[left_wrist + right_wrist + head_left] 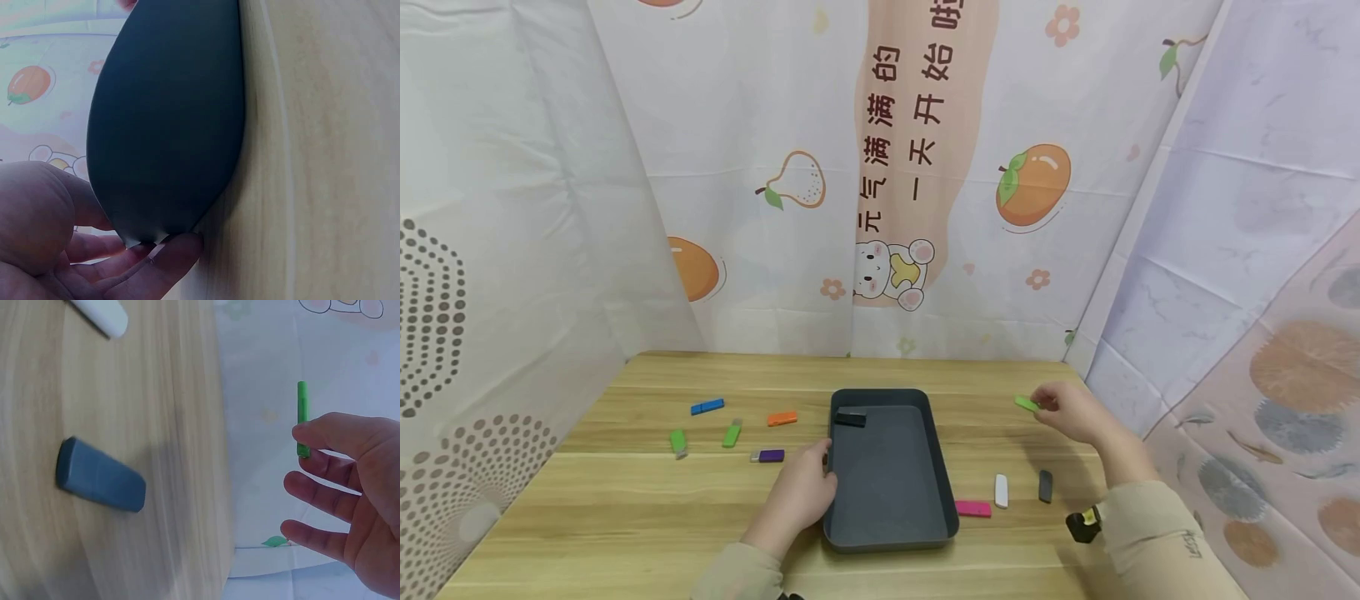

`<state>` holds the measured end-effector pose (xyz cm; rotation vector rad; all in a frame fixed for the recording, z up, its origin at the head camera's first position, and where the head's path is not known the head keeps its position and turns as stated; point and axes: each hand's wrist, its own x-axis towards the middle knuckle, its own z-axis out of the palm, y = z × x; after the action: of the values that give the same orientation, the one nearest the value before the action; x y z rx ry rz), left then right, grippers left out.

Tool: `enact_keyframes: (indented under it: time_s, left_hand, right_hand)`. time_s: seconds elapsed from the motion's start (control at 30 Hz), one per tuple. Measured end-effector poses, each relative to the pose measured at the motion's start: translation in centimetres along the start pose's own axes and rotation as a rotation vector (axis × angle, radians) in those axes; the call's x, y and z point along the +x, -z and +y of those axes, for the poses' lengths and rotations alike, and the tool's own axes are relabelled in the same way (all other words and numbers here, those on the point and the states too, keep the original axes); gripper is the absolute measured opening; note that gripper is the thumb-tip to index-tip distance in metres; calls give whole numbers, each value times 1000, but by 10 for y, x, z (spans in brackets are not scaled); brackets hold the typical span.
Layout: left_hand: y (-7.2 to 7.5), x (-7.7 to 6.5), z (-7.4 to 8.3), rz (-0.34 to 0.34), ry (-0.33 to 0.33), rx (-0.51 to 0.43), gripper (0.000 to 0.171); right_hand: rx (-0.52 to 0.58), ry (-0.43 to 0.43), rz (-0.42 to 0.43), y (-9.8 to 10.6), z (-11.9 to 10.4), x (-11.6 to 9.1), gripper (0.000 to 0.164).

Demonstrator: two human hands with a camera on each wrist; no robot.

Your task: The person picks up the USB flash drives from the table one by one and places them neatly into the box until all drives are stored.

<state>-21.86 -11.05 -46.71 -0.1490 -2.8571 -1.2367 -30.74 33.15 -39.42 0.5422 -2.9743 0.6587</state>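
My left hand (pixel 801 487) grips the left side of a dark grey tray (pixel 887 546). In the left wrist view its fingers (pixel 178 253) press on the tray's outer wall, and the thumb lies toward the rim. A black USB stick (pixel 851 418) lies in the tray's far left corner. At the far right, my right hand (pixel 1071 412) pinches a bright green USB stick (pixel 302 412) between thumb and forefinger, the other fingers spread. In the right wrist view that stick appears held up off the table.
Right of the tray lie pink (pixel 973 508), white (pixel 1002 491) and dark grey (pixel 1045 486) USB sticks. On the left are blue (pixel 707 407), orange (pixel 782 418) and purple (pixel 769 456) ones, plus two green ones (pixel 678 442). Printed curtains stand behind the wooden table (pixel 625 508).
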Motion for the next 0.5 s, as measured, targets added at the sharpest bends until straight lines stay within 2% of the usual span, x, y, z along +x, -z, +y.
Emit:
enact_keyframes:
  time_s: [0.2,0.5]
  left_hand:
    - [-1,0,0,6,-3,2,51]
    - [-1,0,0,8,-12,5,50]
  right_hand:
    - [-19,19,21,2,-7,5,14]
    - [-104,12,55,1,-19,14,14]
